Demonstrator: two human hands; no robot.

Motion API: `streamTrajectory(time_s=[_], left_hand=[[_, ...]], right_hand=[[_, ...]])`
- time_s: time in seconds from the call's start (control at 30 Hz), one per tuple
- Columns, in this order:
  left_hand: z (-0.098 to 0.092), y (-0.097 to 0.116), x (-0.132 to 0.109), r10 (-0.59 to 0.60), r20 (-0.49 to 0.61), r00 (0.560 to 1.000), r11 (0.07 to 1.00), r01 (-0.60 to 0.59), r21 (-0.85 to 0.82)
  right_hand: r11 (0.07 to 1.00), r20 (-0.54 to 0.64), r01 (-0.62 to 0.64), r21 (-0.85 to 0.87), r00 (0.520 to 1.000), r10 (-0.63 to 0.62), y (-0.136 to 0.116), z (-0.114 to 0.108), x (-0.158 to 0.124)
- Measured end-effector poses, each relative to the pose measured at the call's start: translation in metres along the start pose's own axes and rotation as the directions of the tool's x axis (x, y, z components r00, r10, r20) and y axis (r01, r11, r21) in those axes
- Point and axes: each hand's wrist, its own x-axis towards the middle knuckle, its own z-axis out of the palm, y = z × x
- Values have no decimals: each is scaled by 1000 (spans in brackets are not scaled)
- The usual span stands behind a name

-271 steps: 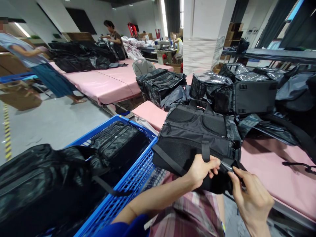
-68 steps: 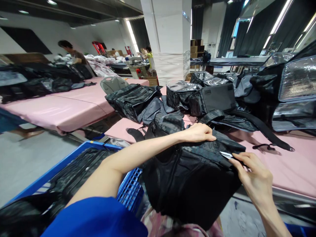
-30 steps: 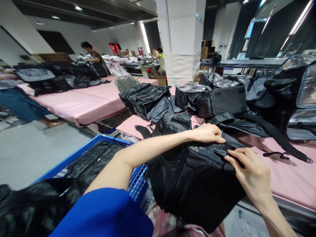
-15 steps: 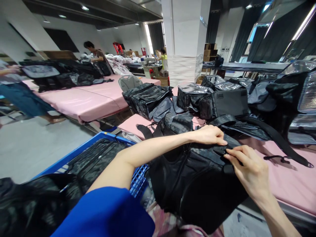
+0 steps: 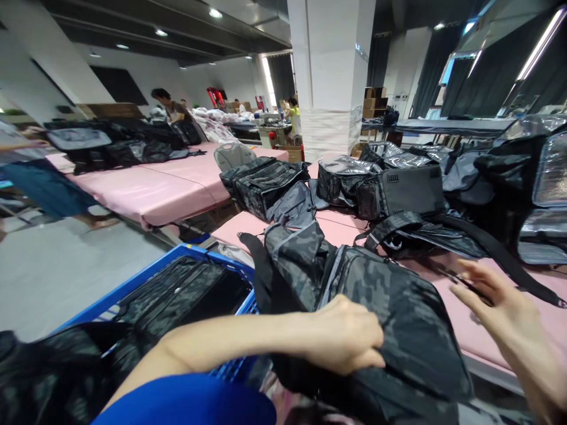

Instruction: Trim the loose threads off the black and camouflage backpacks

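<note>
A dark camouflage backpack (image 5: 403, 313) lies in front of me at the near edge of the pink-covered table, its padded panel facing up. My left hand (image 5: 348, 336) reaches across it with curled fingers, gripping the bag's fabric near the middle; its fingertips are partly hidden. To the right of the bag, my right hand (image 5: 500, 301) is raised over the table. It holds a small, slim dark tool that looks like thread snips (image 5: 473, 288), blurred, the tip pointing left. A black strap (image 5: 261, 265) lies at the bag's left side.
Left of me stands a blue plastic crate (image 5: 155, 271) with camouflage bags inside. More bags (image 5: 407, 189) with silvery linings are heaped across the far side of the table. A loose black strap (image 5: 509, 260) trails at right. Co-workers (image 5: 170, 109) stand at other tables beyond.
The bag has been turned so its camouflage side faces up. My left hand has come down nearer me onto it; my right hand has moved away to the right with the snips.
</note>
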Motion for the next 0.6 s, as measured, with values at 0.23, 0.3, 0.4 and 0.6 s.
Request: streamTrajectory(time_s=[0.23,0.3,0.4,0.6], left_hand=[[-23,33,-42,349,-4,937,929,-346,133],[-33,31,-36,247,-110,963,960,-228,161],[-34,29,-18,-94,-283,954,962,160,219],[-16,24,-13,7,-165,986,977,28,213]], right_hand=[[972,277,77,223,951,-139,-15,19,-19],[930,259,209,303,921,-291,-29,9,-26],[846,302,342,409,824,-479,-40,-5,-31],[851,467,220,478,757,-458,-38,-11,-37]])
